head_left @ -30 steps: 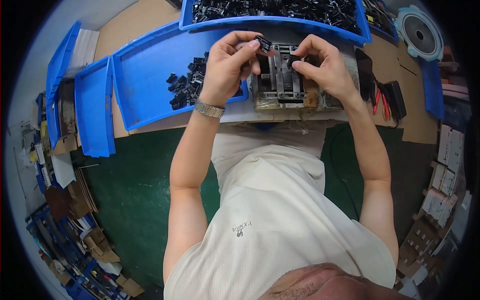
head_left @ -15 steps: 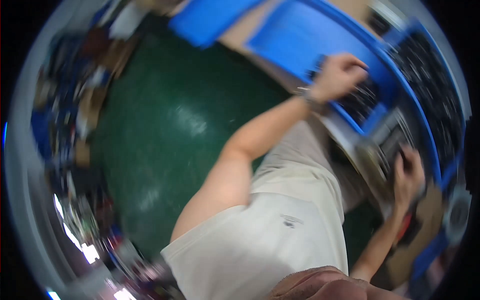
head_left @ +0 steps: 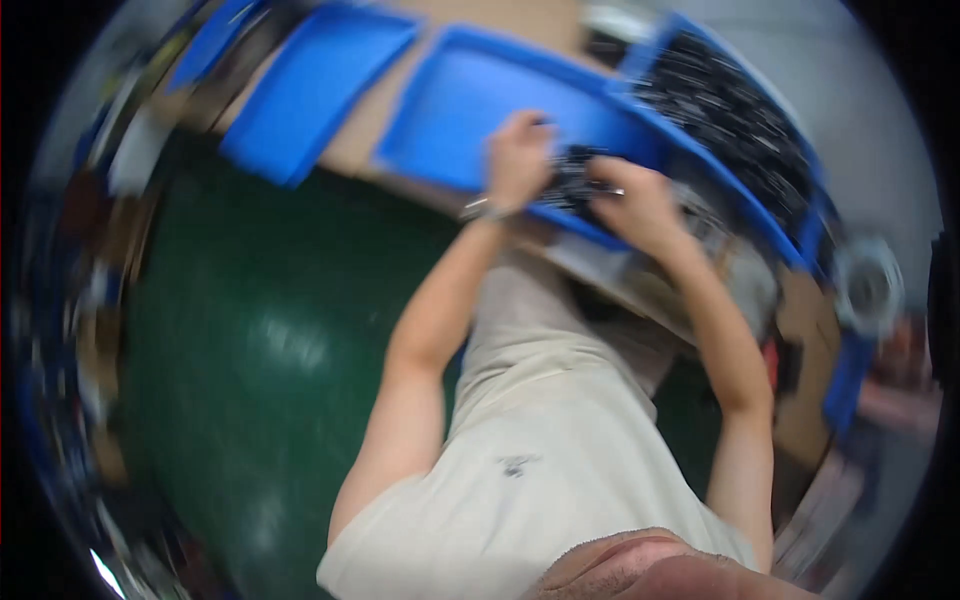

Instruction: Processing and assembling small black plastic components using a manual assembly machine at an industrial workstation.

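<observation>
A shallow blue tray lies in front of me, with a heap of small dark parts near its closer side. My left hand is over the tray, just left of the heap. Its fingers are curled, with a dark bit at the fingertips too blurred to name. At the heap's right side, my right hand has its fingers pinched together. Something small, dark and shiny shows at those fingertips, but its kind cannot be made out.
Behind and to the right stands a blue bin full of black parts. Another blue tray sits at the left on the brown tabletop. Metal equipment is beside my right forearm. Green floor spreads out at the left.
My right hand has left the metal equipment and come to the heap in the tray. The view has turned, so the trays sit farther left. My left hand stays over the tray.
</observation>
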A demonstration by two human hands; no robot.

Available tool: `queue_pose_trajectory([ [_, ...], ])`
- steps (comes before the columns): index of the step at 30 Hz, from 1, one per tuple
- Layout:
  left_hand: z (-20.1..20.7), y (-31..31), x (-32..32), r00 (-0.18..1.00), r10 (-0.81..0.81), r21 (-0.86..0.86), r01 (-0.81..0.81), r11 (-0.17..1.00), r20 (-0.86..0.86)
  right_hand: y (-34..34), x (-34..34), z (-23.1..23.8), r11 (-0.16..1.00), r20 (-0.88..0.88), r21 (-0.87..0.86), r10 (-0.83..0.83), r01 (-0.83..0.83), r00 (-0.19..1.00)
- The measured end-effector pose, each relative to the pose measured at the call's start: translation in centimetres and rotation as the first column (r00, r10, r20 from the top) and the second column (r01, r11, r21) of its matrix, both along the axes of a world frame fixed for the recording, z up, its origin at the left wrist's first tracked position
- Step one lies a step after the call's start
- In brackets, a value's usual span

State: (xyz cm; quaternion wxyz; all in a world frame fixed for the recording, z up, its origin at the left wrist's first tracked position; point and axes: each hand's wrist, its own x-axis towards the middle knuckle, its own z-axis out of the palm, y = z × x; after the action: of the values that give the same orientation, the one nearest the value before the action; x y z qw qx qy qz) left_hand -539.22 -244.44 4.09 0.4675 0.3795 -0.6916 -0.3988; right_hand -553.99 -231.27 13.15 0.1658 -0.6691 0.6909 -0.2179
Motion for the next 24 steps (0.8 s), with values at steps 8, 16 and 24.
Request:
queue_pose_trajectory([
  [8, 2.3, 0.2, -0.5, 0.910, -0.070, 0.204, 0.166, 0.965, -0.410, 5.6, -9.5, 4.2, 0.804, 0.012, -0.545, -0.276, 0.238, 0.961],
  [16, 8.5, 9.5, -8.0, 0.737, -0.557, 0.212, 0.657, 0.723, -0.383, 6.8, -25.9, 3.1, 0.708, -0.360, -0.569, -0.672, 0.419, 0.647],
  [24, 5.5, 13.1, -12.7, 0.664, -0.737, -0.208, 0.744, 0.635, 0.125, 5.8, -23.2, 5.9, 0.722, -0.421, -0.434, -0.691, 0.539, 0.588],
])
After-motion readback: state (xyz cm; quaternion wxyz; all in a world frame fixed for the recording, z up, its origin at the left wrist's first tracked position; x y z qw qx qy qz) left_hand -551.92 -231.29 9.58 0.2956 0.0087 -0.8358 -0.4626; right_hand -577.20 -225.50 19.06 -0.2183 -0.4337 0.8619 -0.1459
